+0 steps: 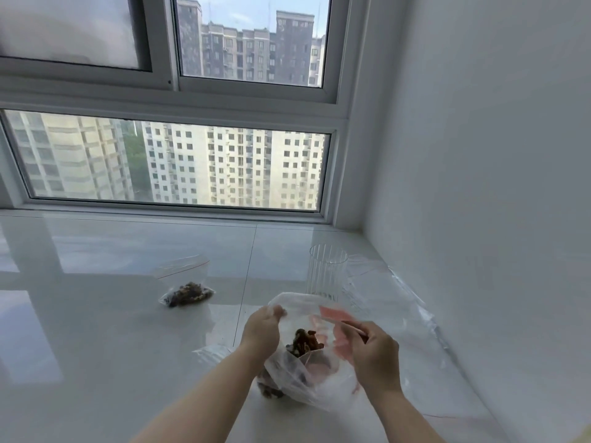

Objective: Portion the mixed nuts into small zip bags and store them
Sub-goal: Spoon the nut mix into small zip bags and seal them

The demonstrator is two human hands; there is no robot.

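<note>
Nut bag (307,375) between left hand (260,330) and right hand (372,353), each grip pinching its rim.

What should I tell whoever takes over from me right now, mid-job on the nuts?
Left hand: grips the rim of the big clear bag of mixed nuts, holding it open.
Right hand: fingers pinch a small zip bag with a red strip over the big bag's mouth.
Done: one small filled bag lies on the white counter to the left.
An empty zip bag lies behind the filled one; more clear plastic lies to the right near the ribbed clear cup.
Left: fill and seal the held bag, repeat, then store.
</note>
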